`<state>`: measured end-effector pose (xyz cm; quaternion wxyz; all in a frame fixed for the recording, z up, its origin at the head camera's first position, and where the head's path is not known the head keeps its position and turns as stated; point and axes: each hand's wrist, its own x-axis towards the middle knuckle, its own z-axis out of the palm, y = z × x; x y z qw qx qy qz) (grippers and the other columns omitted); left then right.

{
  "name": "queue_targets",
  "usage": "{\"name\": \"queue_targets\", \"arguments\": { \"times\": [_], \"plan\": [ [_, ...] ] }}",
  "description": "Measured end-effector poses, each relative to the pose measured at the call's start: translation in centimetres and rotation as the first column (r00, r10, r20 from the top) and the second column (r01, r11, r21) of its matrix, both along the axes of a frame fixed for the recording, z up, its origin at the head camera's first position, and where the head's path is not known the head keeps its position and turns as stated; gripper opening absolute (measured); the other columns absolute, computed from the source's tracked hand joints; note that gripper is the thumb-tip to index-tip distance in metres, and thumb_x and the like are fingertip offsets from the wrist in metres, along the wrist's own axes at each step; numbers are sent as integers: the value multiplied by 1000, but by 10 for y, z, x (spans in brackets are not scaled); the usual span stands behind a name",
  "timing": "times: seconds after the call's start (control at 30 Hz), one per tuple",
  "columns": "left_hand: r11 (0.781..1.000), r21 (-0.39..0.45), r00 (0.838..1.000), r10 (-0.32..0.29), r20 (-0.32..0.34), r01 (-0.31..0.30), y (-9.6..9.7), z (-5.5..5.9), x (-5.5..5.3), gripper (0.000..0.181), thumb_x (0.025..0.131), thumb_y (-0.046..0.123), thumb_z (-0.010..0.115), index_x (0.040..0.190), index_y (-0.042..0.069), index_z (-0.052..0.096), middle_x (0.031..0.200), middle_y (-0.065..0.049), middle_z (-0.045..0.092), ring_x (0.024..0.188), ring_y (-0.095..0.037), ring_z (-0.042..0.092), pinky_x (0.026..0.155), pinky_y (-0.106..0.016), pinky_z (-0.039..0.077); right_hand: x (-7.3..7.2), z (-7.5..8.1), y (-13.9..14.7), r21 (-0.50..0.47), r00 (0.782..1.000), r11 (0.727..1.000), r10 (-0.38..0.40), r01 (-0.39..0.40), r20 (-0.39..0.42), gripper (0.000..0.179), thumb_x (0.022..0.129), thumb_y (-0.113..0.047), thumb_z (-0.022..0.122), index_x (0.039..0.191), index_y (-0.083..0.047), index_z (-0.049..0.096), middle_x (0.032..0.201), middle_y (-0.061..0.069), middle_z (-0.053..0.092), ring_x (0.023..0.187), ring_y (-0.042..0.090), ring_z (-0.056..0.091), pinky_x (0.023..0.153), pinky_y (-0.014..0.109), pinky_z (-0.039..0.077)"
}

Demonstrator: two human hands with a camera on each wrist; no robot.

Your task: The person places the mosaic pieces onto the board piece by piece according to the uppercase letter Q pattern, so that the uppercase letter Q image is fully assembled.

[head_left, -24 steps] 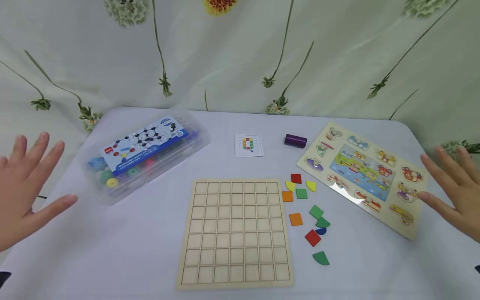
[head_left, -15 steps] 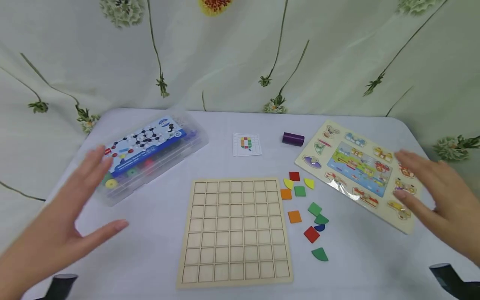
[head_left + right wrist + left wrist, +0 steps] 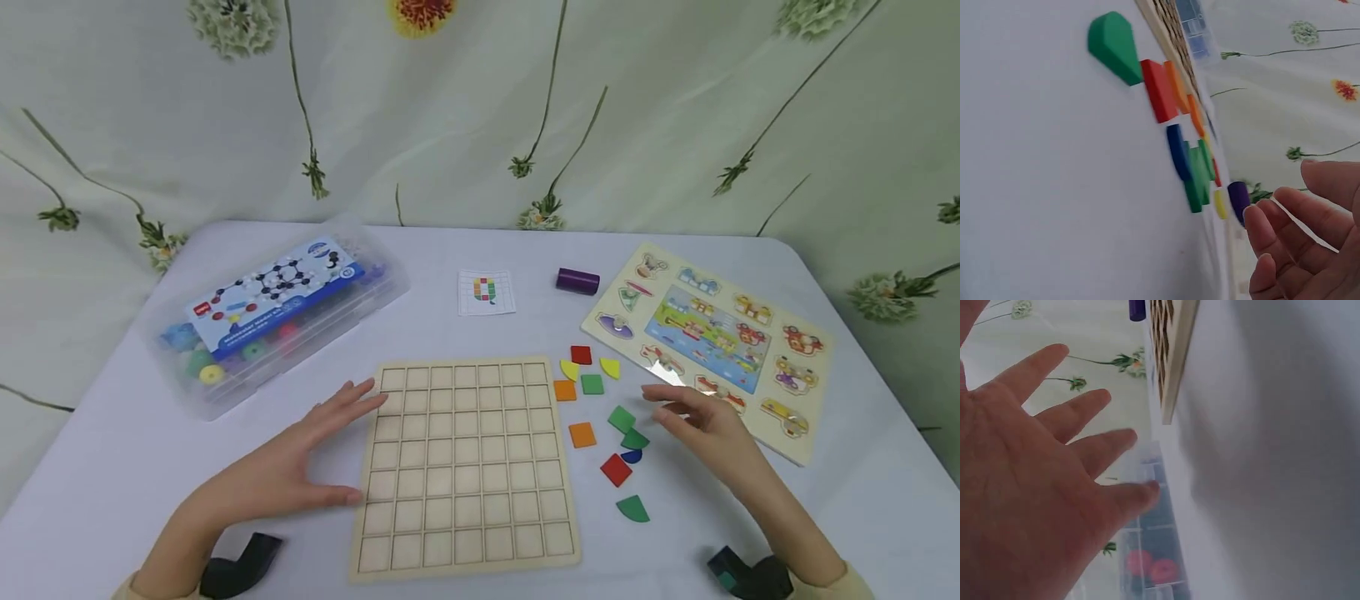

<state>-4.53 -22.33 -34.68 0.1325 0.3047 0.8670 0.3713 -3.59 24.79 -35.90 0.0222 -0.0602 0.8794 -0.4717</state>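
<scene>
The square wooden grid board (image 3: pixel 465 479) lies in the middle of the table with bare cells. At its left edge is my left hand (image 3: pixel 288 471), thumb and fingers spread, holding nothing; the left wrist view also shows this hand (image 3: pixel 1047 469) spread. My right hand (image 3: pixel 705 425) hovers just right of the loose colored pieces, its fingers loosely bent and nothing between them. Nearest to it are a green square (image 3: pixel 622 419), a green quarter-circle (image 3: pixel 635 439) and a blue half-circle (image 3: pixel 632 456). Close by lie a red square (image 3: pixel 617 470) and another green quarter-circle (image 3: pixel 633 509).
A clear plastic case (image 3: pixel 277 367) with a molecular model label stands back left. Behind the board lie a pattern card (image 3: pixel 487 305) and a purple cylinder (image 3: pixel 577 281). A wooden picture puzzle (image 3: pixel 720 333) is at right. Orange, yellow, red and green pieces lie beside the board.
Both hands have moved inward and down from the sides, the left to the board's left edge, the right to beside the loose pieces. The right fingers have bent from spread. The objects stay put.
</scene>
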Motion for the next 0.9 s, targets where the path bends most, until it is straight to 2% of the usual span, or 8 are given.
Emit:
{"name": "queue_targets", "arguments": {
  "times": [0.1, 0.17, 0.23, 0.33, 0.4, 0.5, 0.73, 0.9],
  "plan": [
    [999, 11, 999, -34, 41, 33, -6, -9, -4, 96, 72, 40, 79, 149, 23, 25, 155, -10, 4, 137, -39, -6, 98, -66, -1, -6, -13, -2, -88, 994, 996, -26, 36, 108, 33, 94, -17, 59, 121, 1, 60, 116, 13, 62, 89, 11, 58, 74, 22, 47],
    [998, 20, 997, -58, 57, 57, -10, -14, -5, 99, 71, 40, 80, 150, 20, 23, 155, -14, -1, 135, -43, -11, 99, -64, -7, -7, -18, -4, -96, 991, 994, -38, 51, 131, 34, 93, -18, 60, 121, 1, 61, 114, 13, 63, 87, 13, 58, 73, 22, 46],
    [998, 5, 996, -67, 62, 67, -12, -20, -6, 102, 70, 43, 79, 150, 20, 20, 154, -15, -5, 135, -43, -14, 101, -57, -11, -7, -21, -7, -55, 990, 996, -62, 70, 130, 34, 92, -19, 62, 120, 0, 62, 109, 11, 63, 84, 13, 57, 71, 21, 46],
    [995, -59, 997, -81, 20, 82, -13, -29, -5, 106, 68, 50, 78, 151, 19, 19, 154, -16, -5, 135, -41, -15, 103, -45, -15, -7, -24, -12, 31, 994, 995, -92, 90, 61, 32, 89, -16, 65, 117, 0, 64, 98, 7, 62, 80, 15, 52, 66, 20, 44],
    [990, -110, 995, -90, -32, 86, -13, -32, -4, 108, 66, 56, 76, 151, 19, 20, 155, -16, -4, 135, -40, -15, 103, -41, -16, -9, -26, -16, 91, 994, 990, -111, 110, 6, 30, 88, -14, 67, 115, -2, 65, 93, 5, 58, 78, 16, 48, 64, 20, 41],
    [986, -147, 992, -96, -82, 84, -11, -35, -2, 109, 64, 60, 74, 151, 19, 21, 155, -14, -2, 136, -39, -15, 103, -42, -17, -8, -30, -22, 147, 990, 980, -131, 138, -56, 28, 85, -13, 71, 111, -4, 68, 91, 4, 53, 78, 18, 46, 61, 21, 39],
    [979, -191, 992, -87, -91, 68, -7, -36, -1, 110, 64, 66, 70, 151, 22, 19, 155, -12, -3, 136, -37, -15, 102, -48, -18, -6, -35, -33, 192, 980, 966, -150, 173, -131, 26, 78, -7, 75, 104, -6, 71, 91, 4, 52, 77, 17, 44, 60, 24, 38],
    [980, -185, 991, -92, -94, 74, -1, -38, -2, 110, 63, 66, 71, 151, 22, 20, 155, -13, -2, 136, -38, -14, 102, -49, -17, -3, -36, -33, 204, 980, 965, -136, 164, -144, 26, 79, -4, 74, 104, -7, 70, 91, 3, 54, 78, 17, 44, 62, 25, 39]
  ]
}}
